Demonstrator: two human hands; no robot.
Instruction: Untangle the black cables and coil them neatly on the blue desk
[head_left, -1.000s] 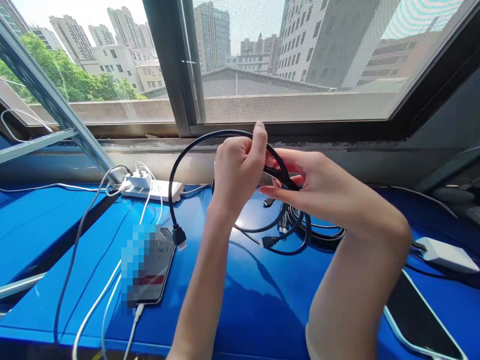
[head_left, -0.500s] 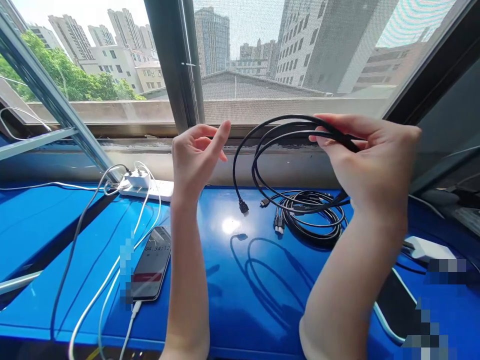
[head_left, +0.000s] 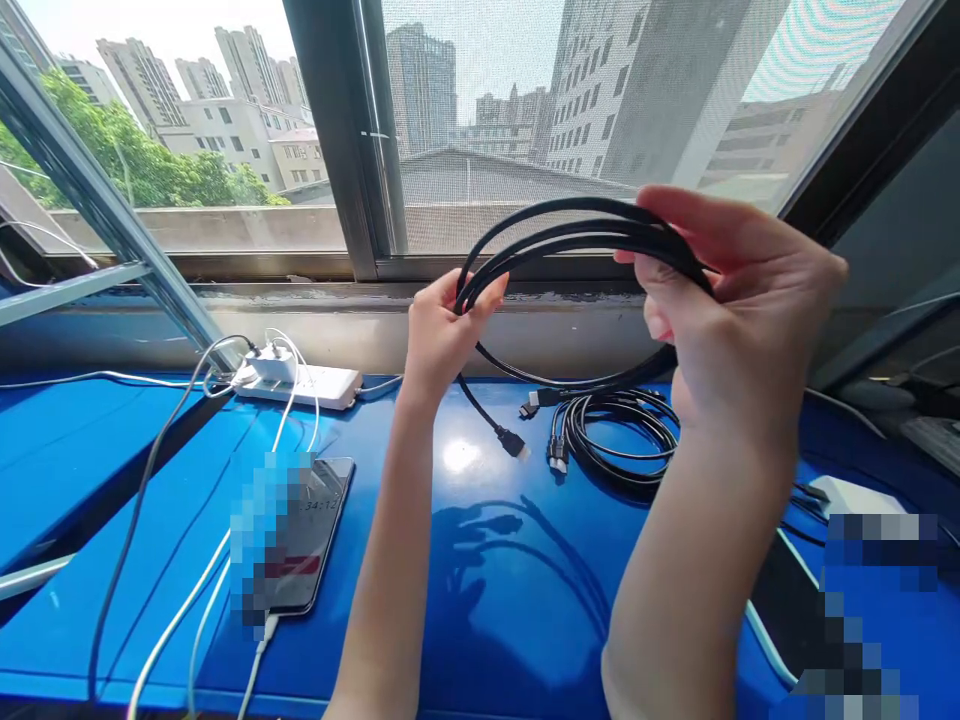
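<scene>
I hold a black cable [head_left: 559, 222] looped into a coil in the air above the blue table [head_left: 90, 450]. My right hand [head_left: 739, 310] grips the right side of the coil, fingers wrapped over the strands. My left hand [head_left: 442, 335] pinches the left side of the loops. One plug end [head_left: 514, 443] hangs down below my left hand. A second coiled black cable [head_left: 619, 435] lies flat on the table under the held one, its connectors pointing left.
A white power strip [head_left: 311, 382] with a charger and white cords sits by the window sill. A phone [head_left: 311, 535] lies on the left with a white cord plugged in. A white adapter [head_left: 847, 492] and a dark tablet [head_left: 780, 590] lie right.
My left hand, open half a second ago, has closed on the left side of the coil. My right hand has raised the loops a little, and the hanging plug has swung right.
</scene>
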